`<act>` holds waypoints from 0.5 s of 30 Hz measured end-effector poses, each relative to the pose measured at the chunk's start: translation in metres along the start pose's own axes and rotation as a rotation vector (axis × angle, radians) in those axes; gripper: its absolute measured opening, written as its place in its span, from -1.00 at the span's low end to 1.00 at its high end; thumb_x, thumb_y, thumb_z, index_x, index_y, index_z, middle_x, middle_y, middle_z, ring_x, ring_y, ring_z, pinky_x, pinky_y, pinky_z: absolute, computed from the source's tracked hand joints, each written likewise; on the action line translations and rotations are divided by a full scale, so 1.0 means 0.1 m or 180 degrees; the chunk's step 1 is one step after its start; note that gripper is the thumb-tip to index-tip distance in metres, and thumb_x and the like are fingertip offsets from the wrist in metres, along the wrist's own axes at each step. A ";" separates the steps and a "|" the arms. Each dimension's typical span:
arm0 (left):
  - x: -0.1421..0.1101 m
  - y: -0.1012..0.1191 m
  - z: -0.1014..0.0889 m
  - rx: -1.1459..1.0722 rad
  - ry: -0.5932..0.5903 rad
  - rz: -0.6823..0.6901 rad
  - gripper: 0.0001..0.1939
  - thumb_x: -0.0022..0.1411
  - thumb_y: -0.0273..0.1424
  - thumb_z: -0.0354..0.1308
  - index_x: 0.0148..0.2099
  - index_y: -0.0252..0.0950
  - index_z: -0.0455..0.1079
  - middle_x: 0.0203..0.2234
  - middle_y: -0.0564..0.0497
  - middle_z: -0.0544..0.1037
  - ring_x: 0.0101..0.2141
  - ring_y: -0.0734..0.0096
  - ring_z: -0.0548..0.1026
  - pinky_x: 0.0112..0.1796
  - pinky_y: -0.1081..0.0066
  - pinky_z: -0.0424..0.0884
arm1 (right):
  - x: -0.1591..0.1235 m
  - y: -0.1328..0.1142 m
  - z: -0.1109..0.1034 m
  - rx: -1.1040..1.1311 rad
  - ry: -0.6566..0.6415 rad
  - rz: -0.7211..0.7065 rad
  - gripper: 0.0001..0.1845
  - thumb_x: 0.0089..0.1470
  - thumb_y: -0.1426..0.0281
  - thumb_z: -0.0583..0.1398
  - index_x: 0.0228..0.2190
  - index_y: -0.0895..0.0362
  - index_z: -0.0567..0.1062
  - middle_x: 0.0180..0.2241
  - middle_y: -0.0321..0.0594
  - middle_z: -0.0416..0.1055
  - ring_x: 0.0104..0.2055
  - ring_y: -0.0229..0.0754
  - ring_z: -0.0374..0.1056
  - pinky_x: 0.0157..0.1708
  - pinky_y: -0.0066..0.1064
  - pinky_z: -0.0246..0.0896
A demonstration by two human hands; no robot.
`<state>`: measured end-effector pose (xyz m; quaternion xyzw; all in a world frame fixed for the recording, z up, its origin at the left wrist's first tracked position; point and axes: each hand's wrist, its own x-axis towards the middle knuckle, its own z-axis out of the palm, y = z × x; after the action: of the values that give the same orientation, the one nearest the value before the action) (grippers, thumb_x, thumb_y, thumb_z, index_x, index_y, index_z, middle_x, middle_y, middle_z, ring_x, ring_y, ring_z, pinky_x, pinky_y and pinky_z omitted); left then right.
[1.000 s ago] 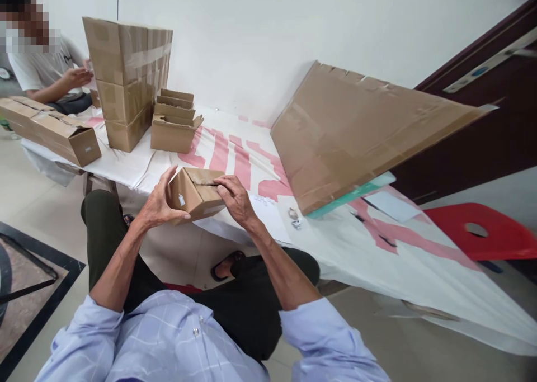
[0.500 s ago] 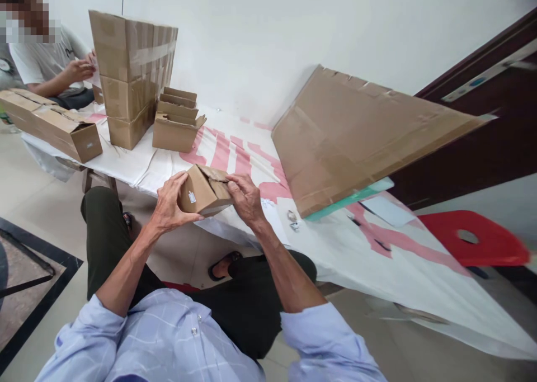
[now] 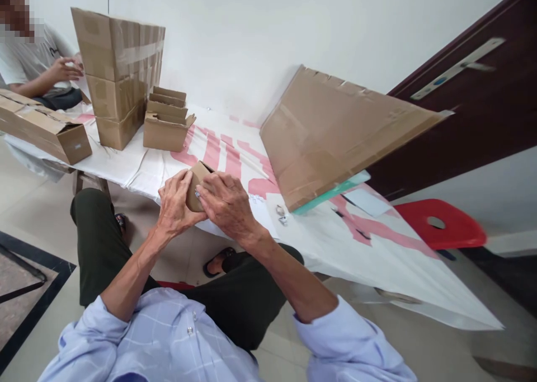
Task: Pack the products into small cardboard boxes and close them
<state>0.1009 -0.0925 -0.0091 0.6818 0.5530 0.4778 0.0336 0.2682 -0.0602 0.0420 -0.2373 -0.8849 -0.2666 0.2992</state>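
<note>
One small carton (image 3: 192,196) sits between your hands, held at the near edge of the table, in front of your lap. Your left hand (image 3: 176,206) clasps its left side, thumb underneath. Your right hand (image 3: 226,203) bends over its right side, fingertips at the label (image 3: 197,193); whether it grips or only presses, cannot tell. That label is white, mostly covered by your fingers, wording unreadable.

Other markings: long carton (image 3: 46,126) at far left, small pale sticker (image 3: 78,145) on its right end, too small to read. Tall carton stack (image 3: 121,80) beside it, clear tape across the upper row. Open cartons (image 3: 163,133) just right of the stack. Table cloth (image 3: 335,253) white, with big pinkish-red shapes (image 3: 221,147), perhaps lettering; not legible. White paper (image 3: 265,218) right of your hands bears tiny dark marks. Co-worker's shirt (image 3: 29,60), far left, shows a dark mark, unreadable.
</note>
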 end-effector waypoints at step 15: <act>0.00 0.09 0.02 0.0003 -0.0037 -0.0012 -0.03 0.06 -0.19 0.43 0.47 -0.25 0.21 0.38 -0.36 0.34 0.32 -0.24 0.33 0.25 -0.09 0.26 | -0.04 0.03 -0.03 0.0179 -0.0219 0.0187 -0.70 0.40 0.48 0.10 -0.26 0.05 0.62 -0.10 -0.04 0.57 0.05 0.05 0.35 0.05 -0.07 0.24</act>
<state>0.1083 -0.0950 -0.0052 0.6835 0.5543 0.4735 0.0374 0.2741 -0.0610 0.0424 -0.2637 -0.8945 -0.2244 0.2828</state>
